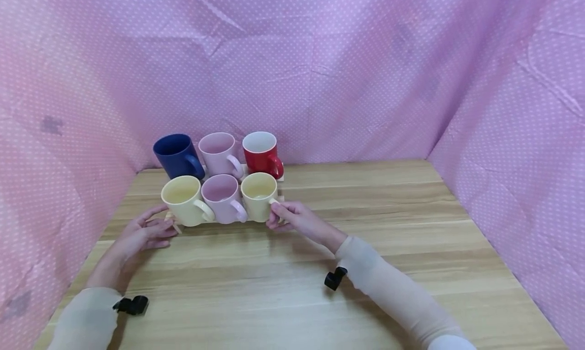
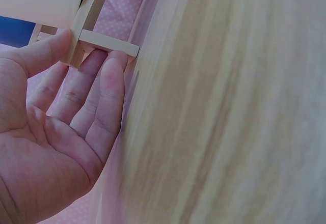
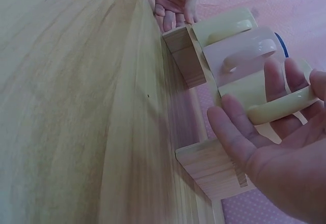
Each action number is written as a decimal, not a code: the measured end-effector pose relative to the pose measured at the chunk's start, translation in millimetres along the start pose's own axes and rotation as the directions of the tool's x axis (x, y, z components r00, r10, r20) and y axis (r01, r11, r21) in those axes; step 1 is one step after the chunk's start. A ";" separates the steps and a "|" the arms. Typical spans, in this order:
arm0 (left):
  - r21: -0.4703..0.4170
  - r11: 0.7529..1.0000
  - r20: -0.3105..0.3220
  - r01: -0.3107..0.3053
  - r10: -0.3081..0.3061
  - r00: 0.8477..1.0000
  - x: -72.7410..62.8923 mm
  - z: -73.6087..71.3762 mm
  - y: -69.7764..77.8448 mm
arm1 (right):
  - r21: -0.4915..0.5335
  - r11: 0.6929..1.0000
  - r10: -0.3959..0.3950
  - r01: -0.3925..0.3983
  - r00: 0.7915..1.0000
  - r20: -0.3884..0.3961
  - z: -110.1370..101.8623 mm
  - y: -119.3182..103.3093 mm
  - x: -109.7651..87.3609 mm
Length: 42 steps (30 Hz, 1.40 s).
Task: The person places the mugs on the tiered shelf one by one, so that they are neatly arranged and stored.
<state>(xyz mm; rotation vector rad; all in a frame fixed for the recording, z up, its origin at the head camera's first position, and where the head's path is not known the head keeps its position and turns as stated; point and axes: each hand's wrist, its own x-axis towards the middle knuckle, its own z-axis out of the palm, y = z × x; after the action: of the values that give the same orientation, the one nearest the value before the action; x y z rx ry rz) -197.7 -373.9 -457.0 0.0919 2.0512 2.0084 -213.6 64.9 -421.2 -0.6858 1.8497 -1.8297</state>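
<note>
Six mugs stand in two rows on a low wooden rack point(image 3: 186, 58). In front are a left yellow mug point(image 1: 182, 202), a pink mug point(image 1: 221, 200) and a right yellow mug point(image 1: 258, 200). My right hand point(image 1: 292, 219) holds the right yellow mug by its handle point(image 3: 285, 107), some fingers passing through the loop and the thumb at its upper end. My left hand point(image 1: 146, 232) grips the rack's left end. In the left wrist view its thumb point(image 2: 51, 51) lies on the end of a slat, and fingertips touch the crosspiece point(image 2: 109, 42) below.
Behind stand a blue mug point(image 1: 175, 157), another pink mug point(image 1: 218, 154) and a red mug point(image 1: 260, 157) with a white inside. The rack sits on a wood-grain table point(image 1: 365, 202) near its back left. Pink dotted cloth point(image 1: 320, 86) hangs around the back and sides.
</note>
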 end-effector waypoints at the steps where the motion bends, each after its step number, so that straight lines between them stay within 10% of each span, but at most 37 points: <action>1: 0.000 1.000 0.003 -0.004 0.004 1.000 -0.3 -0.6 -0.4 | -0.004 1.000 0.007 -0.007 1.000 0.003 0.0 0.0 0.1; 31: 0.063 0.997 -0.009 0.033 -0.033 0.999 3.5 1.9 3.2 | -0.017 0.998 0.055 -0.056 0.998 -0.007 -0.5 -1.6 -3.3; 39: 0.087 0.996 -0.019 0.038 -0.036 0.999 7.2 4.1 8.8 | -0.178 0.983 0.030 -0.038 0.998 -0.049 -8.2 -7.5 -5.7; 42: 0.236 0.971 -0.025 0.033 -0.028 0.999 4.9 6.7 15.5 | -0.341 0.940 -0.039 0.008 0.996 -0.085 -20.0 -14.7 -11.9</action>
<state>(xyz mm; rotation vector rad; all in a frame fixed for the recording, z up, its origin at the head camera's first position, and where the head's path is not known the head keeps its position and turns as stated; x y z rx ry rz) -203.1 -365.6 -442.5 0.0846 2.2825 1.7468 -216.4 87.9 -406.5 -0.7543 2.2577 -1.5915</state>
